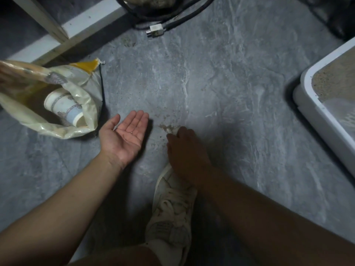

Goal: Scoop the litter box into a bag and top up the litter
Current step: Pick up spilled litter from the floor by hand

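At the bottom of the frame a pale laced shoe (172, 206) stands on the grey marbled floor (240, 93), and both bare forearms reach up from the lower corners. The left hand (124, 132) lies just left of centre, palm up, fingers straight and released, holding only what look like a few tiny grains. The right hand (184, 148) is just right of it, palm down and in shadow, its fingertips at a small patch of spilled litter (169, 128) on the floor; whether those fingers are curled or pinching anything cannot be told. Further up on the left lies the cream and yellow bag (76, 89), mouth open toward the hands, with a paper cup (65, 108) inside. At the right edge sits the white litter box (315, 110), holding tan litter (334, 77) that looks fairly level. Judging by this, the scooping and topping up may be largely over and the person seems to be gathering stray grains into the cupped palm, likely to drop them in the bag; tidying the floor and closing the bag appear to be left. The box is cut off by the frame, so how full it is stays unclear, and a pale ribbed thing in its near corner is too blurred to name. A white plug (156, 30) on a black cable (172, 18) lies top centre
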{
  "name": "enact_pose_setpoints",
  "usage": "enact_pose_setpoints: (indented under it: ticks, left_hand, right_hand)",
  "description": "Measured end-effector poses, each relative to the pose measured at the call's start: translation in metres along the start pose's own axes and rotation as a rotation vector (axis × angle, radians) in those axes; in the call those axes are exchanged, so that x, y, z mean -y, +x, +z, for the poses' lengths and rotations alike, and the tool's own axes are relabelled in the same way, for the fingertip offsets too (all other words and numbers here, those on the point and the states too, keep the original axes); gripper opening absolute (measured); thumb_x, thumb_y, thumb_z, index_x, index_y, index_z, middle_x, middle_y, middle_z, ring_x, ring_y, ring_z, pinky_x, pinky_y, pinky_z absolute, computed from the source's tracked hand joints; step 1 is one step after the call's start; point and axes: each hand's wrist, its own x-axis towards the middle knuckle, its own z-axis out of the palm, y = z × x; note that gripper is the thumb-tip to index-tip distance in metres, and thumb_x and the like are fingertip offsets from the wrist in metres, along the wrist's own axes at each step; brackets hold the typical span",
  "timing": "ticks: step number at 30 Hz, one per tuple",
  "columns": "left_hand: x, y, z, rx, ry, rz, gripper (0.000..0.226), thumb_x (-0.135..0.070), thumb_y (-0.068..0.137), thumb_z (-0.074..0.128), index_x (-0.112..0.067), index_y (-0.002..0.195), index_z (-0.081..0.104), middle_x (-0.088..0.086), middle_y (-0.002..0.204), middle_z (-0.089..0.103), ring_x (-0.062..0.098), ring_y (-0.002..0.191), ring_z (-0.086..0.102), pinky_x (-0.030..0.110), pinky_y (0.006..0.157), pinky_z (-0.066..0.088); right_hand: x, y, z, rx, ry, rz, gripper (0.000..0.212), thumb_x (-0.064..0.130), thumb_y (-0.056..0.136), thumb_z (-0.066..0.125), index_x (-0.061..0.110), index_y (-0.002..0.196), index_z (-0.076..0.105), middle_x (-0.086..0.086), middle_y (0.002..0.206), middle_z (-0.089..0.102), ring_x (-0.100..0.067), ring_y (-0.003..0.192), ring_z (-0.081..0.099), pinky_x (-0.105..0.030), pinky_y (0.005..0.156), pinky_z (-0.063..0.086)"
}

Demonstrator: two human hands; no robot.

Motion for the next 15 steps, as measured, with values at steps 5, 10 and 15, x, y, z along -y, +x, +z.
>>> enact_pose_setpoints:
  ticks: [5, 10, 15]
  left_hand:
    - [-0.001, 0.002, -0.002, 0.008, 0.010, 0.005, 0.043, -0.028, 0.104, 0.046, 0.005, 0.123, 0.064, 0.024, 0.116, 0.074, 0.036, 0.104, 0.075, 0.041, 0.093, 0.060]
    - [0.005, 0.000, 0.000, 0.015, 0.030, -0.013, 0.041, -0.028, 0.103, 0.048, 0.005, 0.121, 0.065, 0.024, 0.116, 0.074, 0.037, 0.104, 0.075, 0.041, 0.092, 0.061]
    - [0.007, 0.000, 0.004, 0.019, 0.030, -0.012, 0.042, -0.028, 0.103, 0.047, 0.005, 0.121, 0.065, 0.025, 0.116, 0.074, 0.037, 0.104, 0.075, 0.041, 0.095, 0.059]
  right_hand:
    - [0.000, -0.002, 0.013, 0.076, -0.166, -0.038, 0.052, 0.034, 0.097, 0.052, 0.023, 0.147, 0.045, -0.018, 0.123, 0.054, -0.035, 0.103, 0.054, -0.043, 0.084, 0.046]
    - [0.015, 0.019, 0.018, 0.040, -0.153, -0.017, 0.059, 0.046, 0.097, 0.050, 0.023, 0.151, 0.038, -0.018, 0.129, 0.051, -0.033, 0.110, 0.050, -0.043, 0.089, 0.042]
    - [0.010, 0.022, 0.015, 0.045, -0.160, 0.063, 0.064, 0.051, 0.099, 0.046, 0.020, 0.154, 0.032, -0.017, 0.130, 0.050, -0.032, 0.114, 0.049, -0.044, 0.092, 0.040]
